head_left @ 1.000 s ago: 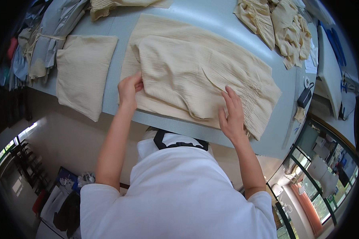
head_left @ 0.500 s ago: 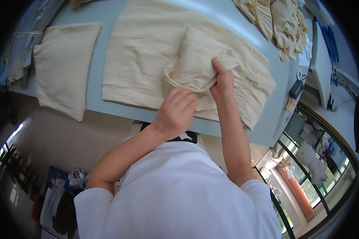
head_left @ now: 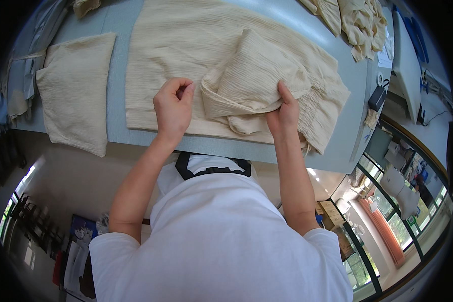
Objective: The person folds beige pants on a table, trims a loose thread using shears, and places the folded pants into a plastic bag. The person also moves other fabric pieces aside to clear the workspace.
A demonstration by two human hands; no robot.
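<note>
A large cream garment of crinkled cloth lies spread on the table, gathered at its right end. One part of it is folded up into a bunched pocket-like flap on top. My right hand pinches the near right edge of this flap, thumb above and fingers underneath. To the left of the flap, my left hand hovers above the garment, its fingertips curled against the thumb. Whether a small thing is in that pinch is too fine to tell.
The pale blue table runs beneath the cloth. A folded cream piece overhangs its front edge at left. Crumpled cream cloth is heaped at the far right, near a small black box. Bundled bluish fabric sits at far left.
My left hand has moved off the flap's edge, up and to the left, and its fingers are now pinched. My right hand still grips the flap, which lies a little flatter.
</note>
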